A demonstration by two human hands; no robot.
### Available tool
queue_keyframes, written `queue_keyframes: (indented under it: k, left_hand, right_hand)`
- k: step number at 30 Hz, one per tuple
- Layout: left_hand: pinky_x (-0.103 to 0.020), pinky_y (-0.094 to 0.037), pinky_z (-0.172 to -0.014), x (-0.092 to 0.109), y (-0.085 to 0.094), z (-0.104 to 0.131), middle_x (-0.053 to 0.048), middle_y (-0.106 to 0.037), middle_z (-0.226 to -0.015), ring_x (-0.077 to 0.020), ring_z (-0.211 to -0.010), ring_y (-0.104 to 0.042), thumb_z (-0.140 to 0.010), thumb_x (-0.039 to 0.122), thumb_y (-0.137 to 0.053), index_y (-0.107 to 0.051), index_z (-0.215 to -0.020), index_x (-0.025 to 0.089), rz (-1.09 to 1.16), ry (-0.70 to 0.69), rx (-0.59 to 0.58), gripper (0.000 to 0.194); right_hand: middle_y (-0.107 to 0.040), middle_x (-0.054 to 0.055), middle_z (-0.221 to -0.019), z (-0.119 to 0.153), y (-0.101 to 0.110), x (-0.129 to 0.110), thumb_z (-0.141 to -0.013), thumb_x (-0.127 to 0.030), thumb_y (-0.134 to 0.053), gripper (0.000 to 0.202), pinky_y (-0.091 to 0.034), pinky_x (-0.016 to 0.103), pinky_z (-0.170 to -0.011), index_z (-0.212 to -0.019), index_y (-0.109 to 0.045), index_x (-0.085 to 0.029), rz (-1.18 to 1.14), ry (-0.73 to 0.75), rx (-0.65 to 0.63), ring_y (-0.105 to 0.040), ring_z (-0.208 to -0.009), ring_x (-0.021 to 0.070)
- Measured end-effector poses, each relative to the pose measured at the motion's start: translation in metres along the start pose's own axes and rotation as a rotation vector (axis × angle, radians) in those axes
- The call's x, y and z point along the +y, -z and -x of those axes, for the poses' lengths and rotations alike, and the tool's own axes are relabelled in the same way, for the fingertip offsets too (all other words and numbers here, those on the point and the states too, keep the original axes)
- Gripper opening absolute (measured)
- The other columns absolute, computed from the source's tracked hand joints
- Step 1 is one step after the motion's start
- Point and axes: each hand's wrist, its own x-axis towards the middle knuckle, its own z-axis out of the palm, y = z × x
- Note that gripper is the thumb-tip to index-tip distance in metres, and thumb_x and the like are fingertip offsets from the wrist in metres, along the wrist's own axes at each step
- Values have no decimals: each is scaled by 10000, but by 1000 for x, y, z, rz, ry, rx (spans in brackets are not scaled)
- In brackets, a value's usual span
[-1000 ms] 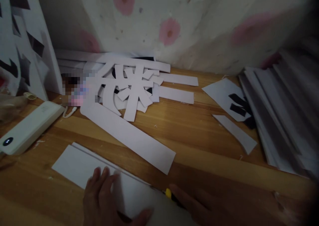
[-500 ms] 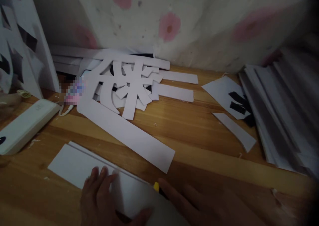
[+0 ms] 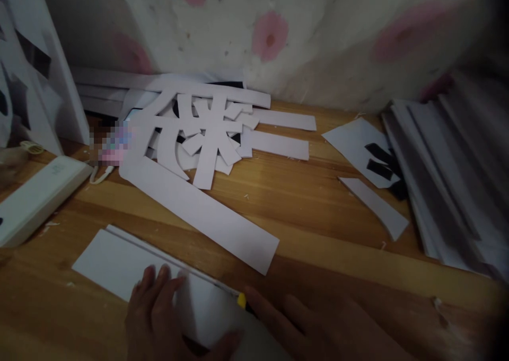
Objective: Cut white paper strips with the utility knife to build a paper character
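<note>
A white strip of board lies slantwise on the near part of the wooden table, with a narrower strip along its far edge. My left hand rests on the board, fingers spread and pressing down, thumb out to the right. My right hand is closed round a utility knife. The knife's yellow tip end touches the board's far edge, with the index finger along its top. Most of its body and my right palm are hidden or dark.
Cut white letter-like shapes are heaped at the back, with a long white strip in front. A white power bank lies left. Stacked boards stand right, beside a curved offcut and black scraps.
My right hand and the knife have slid slightly left along the board's far edge. My left hand stays pressed on the board. The view has shifted a little.
</note>
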Motion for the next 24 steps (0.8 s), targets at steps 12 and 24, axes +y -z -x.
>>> queue_keyframes:
  k: [12, 24]
  left_hand:
    - [-634, -419, -880, -2, -2, 0, -281, -441, -1209, -471, -1209, -372, -542, 686, -650, -324, -1254, 73, -23, -11, -14, 994]
    - [-617, -419, -896, 0, -2, 0, -251, -439, -1232, -450, -1228, -368, -550, 679, -655, -335, -1255, 115, 15, 36, -14, 958]
  right_hand:
    - [-669, -45, -757, -10, 16, 5, -821, -255, -527, 576, -249, 318, -358, -1366, -349, -194, -30, 49, -105, -568, -504, 125]
    - [-612, -60, -644, -7, 16, 2, -825, -156, -473, 429, -115, 348, -334, -1251, -456, -206, 89, 58, -38, -483, -373, 115]
